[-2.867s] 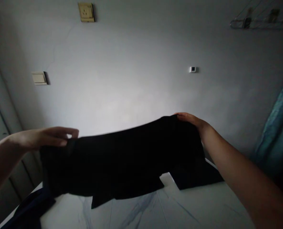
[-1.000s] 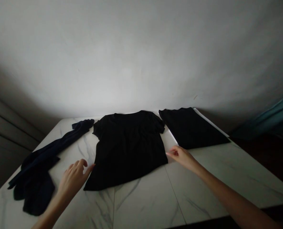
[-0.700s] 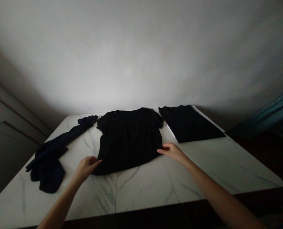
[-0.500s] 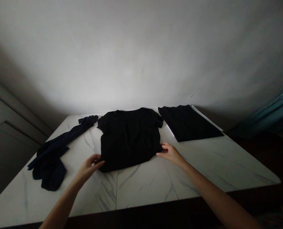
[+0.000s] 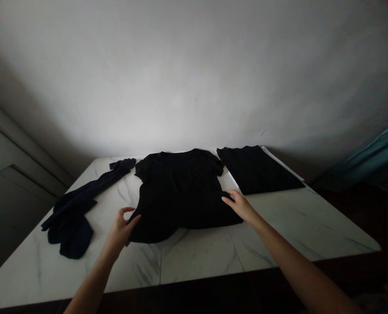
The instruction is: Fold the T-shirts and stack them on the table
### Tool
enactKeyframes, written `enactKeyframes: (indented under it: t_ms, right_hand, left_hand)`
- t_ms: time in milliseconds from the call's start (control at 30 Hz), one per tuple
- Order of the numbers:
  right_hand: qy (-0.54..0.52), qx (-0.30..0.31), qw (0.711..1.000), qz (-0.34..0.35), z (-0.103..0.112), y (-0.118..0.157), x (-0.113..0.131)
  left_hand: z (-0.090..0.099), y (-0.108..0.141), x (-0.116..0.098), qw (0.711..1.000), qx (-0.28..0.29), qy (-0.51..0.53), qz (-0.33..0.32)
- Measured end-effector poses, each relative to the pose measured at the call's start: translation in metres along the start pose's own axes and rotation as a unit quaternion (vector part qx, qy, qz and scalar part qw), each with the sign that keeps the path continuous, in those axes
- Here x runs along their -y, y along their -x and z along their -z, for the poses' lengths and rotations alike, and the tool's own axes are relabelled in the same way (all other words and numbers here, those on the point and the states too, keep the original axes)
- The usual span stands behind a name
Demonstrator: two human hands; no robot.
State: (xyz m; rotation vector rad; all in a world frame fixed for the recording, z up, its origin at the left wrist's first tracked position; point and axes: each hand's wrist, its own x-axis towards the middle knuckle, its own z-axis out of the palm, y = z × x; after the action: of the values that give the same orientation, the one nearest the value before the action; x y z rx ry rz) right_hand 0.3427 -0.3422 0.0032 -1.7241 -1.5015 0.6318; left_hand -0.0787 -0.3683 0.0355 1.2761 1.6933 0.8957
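Note:
A black short-sleeved T-shirt (image 5: 180,192) lies spread on the marble-patterned table (image 5: 200,250), its neckline toward the wall. Its lower left edge is pinched between the thumb and fingers of my left hand (image 5: 121,226). On the opposite side, my right hand (image 5: 241,205) grips the shirt's right edge near the hem. The fabric is stretched sideways between both hands, and the hem nearest me hangs in a wavy line. Part of the cloth hides the tips of my fingers.
Left of the shirt lies a crumpled dark navy garment (image 5: 72,218). A folded black cloth (image 5: 259,170) rests on something flat and white (image 5: 282,163) at the right. Behind the table rises a pale wall (image 5: 187,78); a grey door (image 5: 13,196) stands at left, teal fabric (image 5: 367,152) at right.
The lower part of the T-shirt is pulled wider and nearer to me. My left hand has shifted slightly left, my right hand slightly right, both still gripping the fabric.

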Motion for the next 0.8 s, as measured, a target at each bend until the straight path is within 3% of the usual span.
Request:
enactKeyframes:
  t_ms: [100,300,533,800]
  right_hand:
    - [0.026,0.034,0.999,-0.027,0.004,0.026,-0.017]
    - [0.067,0.019,0.998,0.007,0.008,0.07,-0.027]
    - [0.143,0.031,0.989,0.038,0.019,0.085,-0.023]
    - [0.158,0.145,0.977,0.003,0.036,0.071,-0.02]
  left_hand:
    - [0.005,0.014,0.01,0.991,0.02,-0.128,-0.023]
    - [0.013,0.026,0.028,0.943,0.015,-0.326,-0.065]
    - [0.025,0.032,0.045,0.923,0.065,-0.378,-0.034]
    - [0.047,0.018,0.055,0.927,0.136,-0.347,-0.035]
